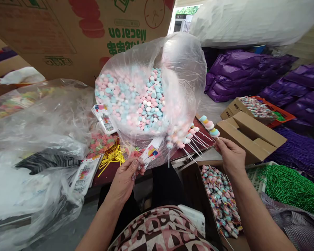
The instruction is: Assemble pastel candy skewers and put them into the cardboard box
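Note:
My right hand pinches the stick of a candy skewer, held up with pastel blue, pink and yellow pieces on it. My left hand is closed at the lower edge of a small printed plastic bag with a colourful pattern; its fingertips are partly hidden. Several more candy skewers lie at the table's edge between my hands, their white sticks pointing toward me. Behind them, a large clear bag holds pink, blue and white candies.
Yellow twist ties, red gummies and stacked printed bags lie left on the dark red table. Below right, a box holds wrapped skewers. An open carton, an orange crate and purple sacks stand right.

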Motion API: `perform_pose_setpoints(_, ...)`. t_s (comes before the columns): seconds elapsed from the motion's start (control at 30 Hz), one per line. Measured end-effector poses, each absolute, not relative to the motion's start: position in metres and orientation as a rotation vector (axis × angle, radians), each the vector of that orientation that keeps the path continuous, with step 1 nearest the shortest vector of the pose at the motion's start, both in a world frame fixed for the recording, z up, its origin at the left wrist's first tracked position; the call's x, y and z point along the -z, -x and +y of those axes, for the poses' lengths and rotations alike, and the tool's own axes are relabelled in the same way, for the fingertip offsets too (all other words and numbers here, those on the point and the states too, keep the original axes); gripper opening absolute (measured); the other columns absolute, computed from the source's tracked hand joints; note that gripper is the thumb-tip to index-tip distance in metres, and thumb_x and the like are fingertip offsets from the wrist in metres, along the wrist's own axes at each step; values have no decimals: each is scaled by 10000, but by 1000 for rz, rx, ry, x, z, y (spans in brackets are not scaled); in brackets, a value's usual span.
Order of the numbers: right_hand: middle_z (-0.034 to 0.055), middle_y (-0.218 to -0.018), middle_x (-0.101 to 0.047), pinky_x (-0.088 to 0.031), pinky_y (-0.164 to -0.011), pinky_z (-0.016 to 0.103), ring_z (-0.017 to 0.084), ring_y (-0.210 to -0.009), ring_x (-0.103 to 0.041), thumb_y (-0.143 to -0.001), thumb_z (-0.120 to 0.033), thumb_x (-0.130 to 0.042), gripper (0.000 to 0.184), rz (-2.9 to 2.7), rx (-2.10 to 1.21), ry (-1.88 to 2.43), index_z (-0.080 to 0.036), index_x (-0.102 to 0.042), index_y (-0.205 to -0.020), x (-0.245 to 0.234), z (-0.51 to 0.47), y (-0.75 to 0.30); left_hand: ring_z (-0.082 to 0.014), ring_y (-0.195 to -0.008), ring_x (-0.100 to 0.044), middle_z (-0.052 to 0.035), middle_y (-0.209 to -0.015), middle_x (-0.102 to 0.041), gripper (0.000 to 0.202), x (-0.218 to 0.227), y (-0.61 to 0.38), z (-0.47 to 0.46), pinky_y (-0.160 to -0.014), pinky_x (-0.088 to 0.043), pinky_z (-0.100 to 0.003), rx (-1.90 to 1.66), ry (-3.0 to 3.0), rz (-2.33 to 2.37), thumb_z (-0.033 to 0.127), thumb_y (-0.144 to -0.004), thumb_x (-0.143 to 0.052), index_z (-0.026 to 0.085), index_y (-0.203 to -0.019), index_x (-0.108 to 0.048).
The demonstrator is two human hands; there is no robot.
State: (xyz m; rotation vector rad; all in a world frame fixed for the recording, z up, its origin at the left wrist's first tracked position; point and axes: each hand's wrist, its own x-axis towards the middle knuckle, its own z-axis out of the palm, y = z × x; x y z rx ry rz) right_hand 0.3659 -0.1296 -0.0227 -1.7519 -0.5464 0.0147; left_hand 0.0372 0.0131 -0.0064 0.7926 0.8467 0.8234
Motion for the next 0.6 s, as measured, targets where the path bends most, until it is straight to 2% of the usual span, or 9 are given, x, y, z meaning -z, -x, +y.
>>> perform_pose_setpoints(0.1, 4, -712, -701, -543, -640, 338, 168, -630, -620, -727, -406, -778, 256, -605, -143, 1670, -223, -774, -906, 11, -148, -335, -117, -610, -601, -19, -711, -681, 343, 5, -36, 13, -587, -491, -255, -825, -796, 804, 446, -589, -868, 169, -731, -725)
perform_pose_setpoints(0.27, -3, -757, -711, -503, -621, 329, 174, -643, -608, -769, -362, -760, 101, -903, -323, 1675, -297, -779, -844, -20, -156, -290, -120, -632, -607, -11, -710, -679, 328, 6, -32, 13, -623, -486, -267, -838, -807, 715, 448, -597, -865, 178, -723, -727)
perform_pose_setpoints(0.43, 3, -745, -701, -475, -614, 340, 193, -660, -605, -822, -356, -711, 74, -1076, -416, 1660, -322, -771, -848, -32, -145, -272, -118, -611, -613, -7, -716, -678, 315, 8, -26, 11, -641, -477, -276, -833, -830, 712, 447, -621, -851, 177, -724, -724)
perform_pose_setpoints(0.6, 3, -732, -693, -471, -606, 324, 178, -645, -598, -810, -352, -725, 70, -1087, -427, 1671, -303, -770, -833, -24, -142, -271, -119, -608, -601, -11, -688, -660, 323, 10, -23, 10, -623, -458, -267, -807, -868, 679, 455, -638, -838, 173, -745, -723)
